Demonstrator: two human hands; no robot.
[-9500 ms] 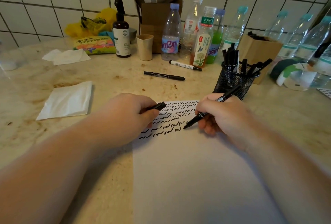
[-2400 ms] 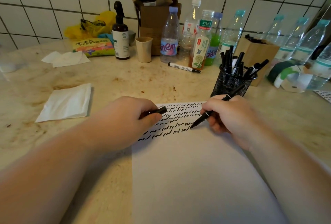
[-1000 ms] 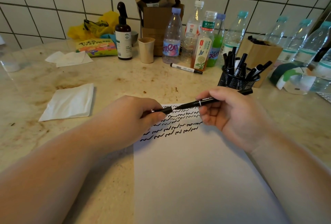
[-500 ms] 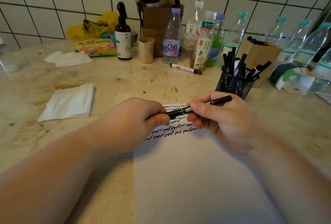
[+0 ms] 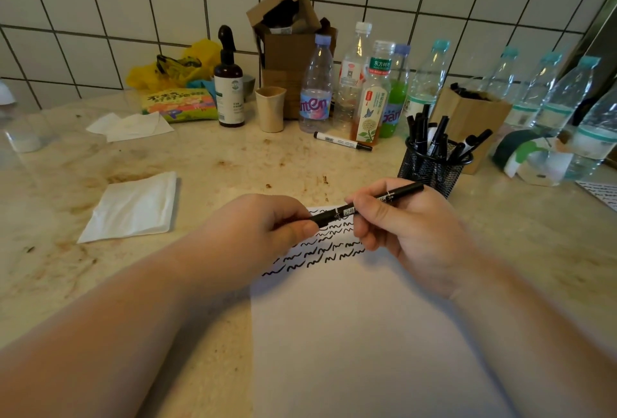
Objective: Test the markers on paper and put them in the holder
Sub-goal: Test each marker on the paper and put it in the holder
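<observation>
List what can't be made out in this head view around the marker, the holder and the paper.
- Marker: its left end, hidden inside the left hand.
- Holder: markers' lower parts, hidden by the mesh.
- Paper: bottom edge cut off by the frame; some squiggles covered by the right hand.

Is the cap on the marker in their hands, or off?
On, it seems. The marker shows as one unbroken black stick between the left hand and the right hand, with no bare tip showing.

Two hands, one sheet of paper, one mesh holder, two napkins.
</observation>
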